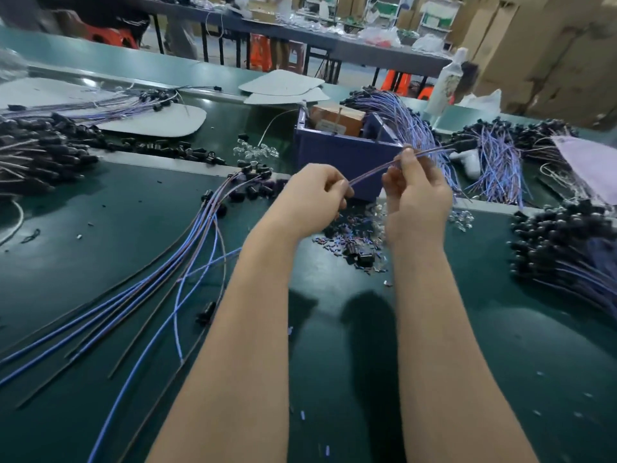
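Note:
Both hands hold one thin purple-and-brown wire pair (374, 170) above the green table (100, 262). My left hand (312, 195) pinches its near end between thumb and fingertips. My right hand (415, 188) grips the wire further along, fingers curled round it. The wire runs up and to the right, ending in a black cap (465, 146). Below the hands lies a small pile of cut wire bits and black parts (354, 242).
Loose blue and brown wires with black caps (187, 262) fan out at the left. A blue box (344, 155) stands behind the hands. Wire bundles (494, 162) and black-capped piles (564, 242) lie at the right, more capped wires (40, 155) at the left. Grey pads (167, 120) lie further back.

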`<state>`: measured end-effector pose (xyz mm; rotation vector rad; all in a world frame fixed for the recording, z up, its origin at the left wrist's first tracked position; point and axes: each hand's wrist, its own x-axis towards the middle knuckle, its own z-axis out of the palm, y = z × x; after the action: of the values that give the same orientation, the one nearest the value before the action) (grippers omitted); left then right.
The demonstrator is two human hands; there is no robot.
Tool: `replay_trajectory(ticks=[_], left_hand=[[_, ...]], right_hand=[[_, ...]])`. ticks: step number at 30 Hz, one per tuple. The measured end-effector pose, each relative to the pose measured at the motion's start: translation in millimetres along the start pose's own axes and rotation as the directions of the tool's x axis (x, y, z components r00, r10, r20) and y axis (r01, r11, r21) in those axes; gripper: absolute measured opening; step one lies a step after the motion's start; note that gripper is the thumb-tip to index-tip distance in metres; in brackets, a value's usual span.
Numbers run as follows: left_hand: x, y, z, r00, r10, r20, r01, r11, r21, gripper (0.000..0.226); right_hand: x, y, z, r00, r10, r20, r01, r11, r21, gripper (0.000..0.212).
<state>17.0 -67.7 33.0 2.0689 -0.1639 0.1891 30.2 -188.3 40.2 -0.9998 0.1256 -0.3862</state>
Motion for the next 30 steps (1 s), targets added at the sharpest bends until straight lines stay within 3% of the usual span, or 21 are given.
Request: replay_trajectory(ticks=[4,6,9,12,14,17,20,25,30], left_hand=[[4,18,39,0.991,0.130,-0.016,-0.128,0.987,0.096,0.021],[4,17,54,0.994,0.111,-0.004,-0.109,0.982,0.154,0.021],[3,2,61,1.000,0.027,0.002,-0.027,0.972,0.231,0.020],[3,-13,58,0.998,-0.045,-0.053,0.056,0.973,0.224,0.019],[3,-16,59,0.994,-0.061,-0.094,0.078,0.980,0.182,0.018],[0,-14,66,0.994,-0.026,-0.111,0.038,0.993,0.110,0.018],[-1,-16,67,0.990,-0.033,-0.140,0.045,0.995,0.089,0.017],[2,-29,58,0.962,-0.136,-0.235,0.164,0.981,0.104,0.017],[2,-25,59,0.960,-0.157,-0.233,0.180,0.980,0.083,0.019]], right_hand=[[-4,6,-36,0.970,-0.016,0.242,0.100,0.937,-0.336,0.017],[-1,13,-48,0.977,-0.071,0.199,0.151,0.893,-0.425,0.024],[11,13,-63,0.992,-0.112,-0.052,0.092,0.952,-0.292,0.025],[21,12,-73,0.975,-0.011,-0.223,0.003,0.999,-0.038,0.025],[20,19,-70,0.988,0.043,-0.152,-0.047,0.999,-0.023,0.024],[9,34,-58,0.992,0.062,0.110,-0.022,0.942,-0.334,0.022],[6,40,-55,0.986,-0.016,0.164,0.093,0.878,-0.470,0.024],[18,24,-70,0.993,-0.068,-0.100,0.055,0.990,-0.127,0.023],[18,26,-71,0.983,-0.042,-0.180,0.035,0.999,-0.042,0.022]])
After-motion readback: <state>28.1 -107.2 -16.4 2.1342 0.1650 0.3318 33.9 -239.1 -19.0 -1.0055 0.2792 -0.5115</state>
